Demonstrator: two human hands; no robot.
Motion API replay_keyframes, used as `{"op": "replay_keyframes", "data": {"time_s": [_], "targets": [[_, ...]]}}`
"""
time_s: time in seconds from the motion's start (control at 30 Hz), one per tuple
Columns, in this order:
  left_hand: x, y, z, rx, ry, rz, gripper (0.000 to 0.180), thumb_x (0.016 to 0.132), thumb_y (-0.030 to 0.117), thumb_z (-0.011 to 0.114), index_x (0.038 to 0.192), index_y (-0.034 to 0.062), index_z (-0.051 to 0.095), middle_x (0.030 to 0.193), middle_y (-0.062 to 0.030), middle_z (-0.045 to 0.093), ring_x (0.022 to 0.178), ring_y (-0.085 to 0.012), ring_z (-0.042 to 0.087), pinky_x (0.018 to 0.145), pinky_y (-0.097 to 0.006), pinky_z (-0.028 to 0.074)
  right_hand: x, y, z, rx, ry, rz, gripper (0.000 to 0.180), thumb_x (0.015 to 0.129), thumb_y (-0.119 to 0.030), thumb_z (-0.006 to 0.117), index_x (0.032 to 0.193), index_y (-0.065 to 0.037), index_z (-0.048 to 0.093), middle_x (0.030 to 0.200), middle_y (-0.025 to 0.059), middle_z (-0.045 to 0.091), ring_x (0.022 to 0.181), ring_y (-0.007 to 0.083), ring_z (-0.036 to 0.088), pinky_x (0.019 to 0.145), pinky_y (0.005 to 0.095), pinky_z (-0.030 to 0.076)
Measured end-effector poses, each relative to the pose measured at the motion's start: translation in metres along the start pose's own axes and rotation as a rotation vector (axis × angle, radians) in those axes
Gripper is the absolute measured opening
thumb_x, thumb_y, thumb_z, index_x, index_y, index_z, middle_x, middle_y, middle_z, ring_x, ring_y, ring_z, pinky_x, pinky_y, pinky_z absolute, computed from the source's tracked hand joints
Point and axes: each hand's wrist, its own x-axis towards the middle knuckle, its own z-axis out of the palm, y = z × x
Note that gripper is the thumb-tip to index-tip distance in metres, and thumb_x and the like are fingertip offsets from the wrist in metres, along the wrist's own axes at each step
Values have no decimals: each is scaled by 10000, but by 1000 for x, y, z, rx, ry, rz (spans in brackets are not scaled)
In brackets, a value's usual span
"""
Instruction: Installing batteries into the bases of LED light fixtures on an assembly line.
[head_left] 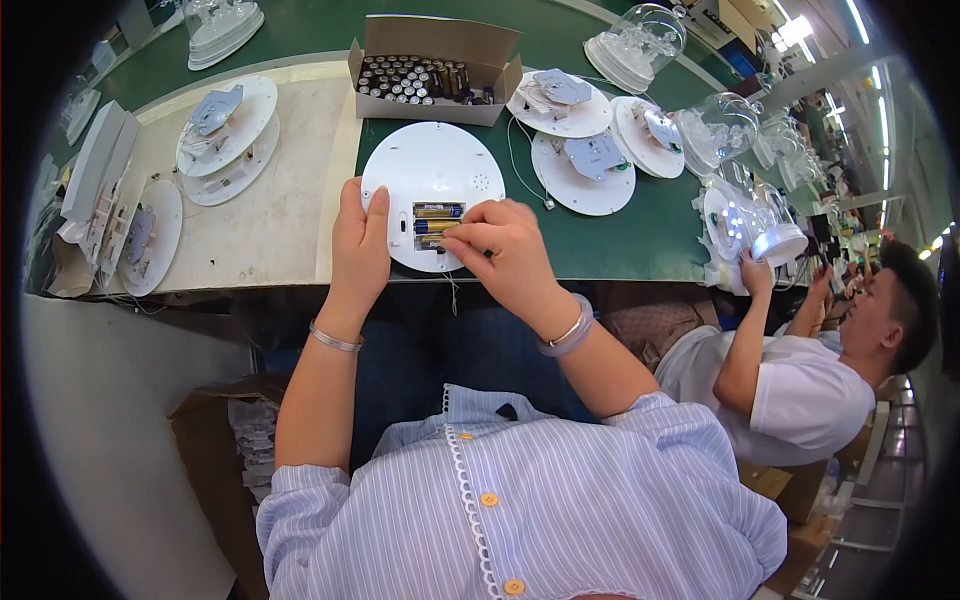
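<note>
From the head: white disc (430,150) directly between the hands, over the near edge of the green surface (665,235). Gripped along the left rim by the left hand (360,235), with thumb laid on the face and other fingers hidden beneath. Right hand (510,250) over the near right part of the disc, fingers bent, forefinger tip touching near the right end of the nearest battery (428,243); whether pinched round it or only pressing, cannot tell.

By count: three batteries (437,211) side by side in one slot of the disc. Just beyond, one open cardboard box (430,109), packed with loose batteries (400,80) too crowded to count. To the right, three more discs (583,205), two of them overlapping, each with a grey plate on top; between these and the held disc, one thin cable (527,160). To the left, on a pale board (260,240), two overlapping discs (250,110) and one nearer disc (165,235) beside a leaning stack (95,160), number unclear. Two bangles (337,338), one on each wrist. Glass domes (640,45) at far left and far right, partly hidden, not surely countable. At right, one co-worker (810,390) in white, hand at a dome.

As for direction: held disc turned slot-side up, round and equal every way, slot toward the near side. Batteries in it lengthwise left to right.
</note>
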Motion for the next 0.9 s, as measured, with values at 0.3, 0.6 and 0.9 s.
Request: {"op": "replay_keyframes", "data": {"time_s": [0.3, 0.6, 0.9], "targets": [[-7, 5, -4, -237, 29, -17, 256, 912, 214, 358, 1049, 0, 395, 950, -72, 513, 844, -72, 480, 721, -197, 411, 9, 3, 5, 291, 174, 393, 800, 623, -241, 727, 1201, 46, 254, 1098, 174, 399, 967, 234, 462, 854, 342, 377], [-8, 3, -7, -268, 90, 6, 253, 914, 213, 358, 1055, 7, 393, 957, -64, 507, 850, -62, 471, 732, -195, 407, 19, -7, -6, 656, -94, 643, 738, 701, -234, 676, 1223, 47, 235, 1044, 146, 497, 858, 155, 533, 659, 235, 464], [-10, 2, -5, -253, 111, 35, 253, 914, 206, 356, 1053, -1, 394, 945, -63, 500, 849, -67, 456, 745, -202, 394, 11, 5, 2, 768, -78, 593, 447, 705, -139, 677, 1030, 32, 424, 919, 99, 556, 790, 129, 543, 625, 237, 474]]}}
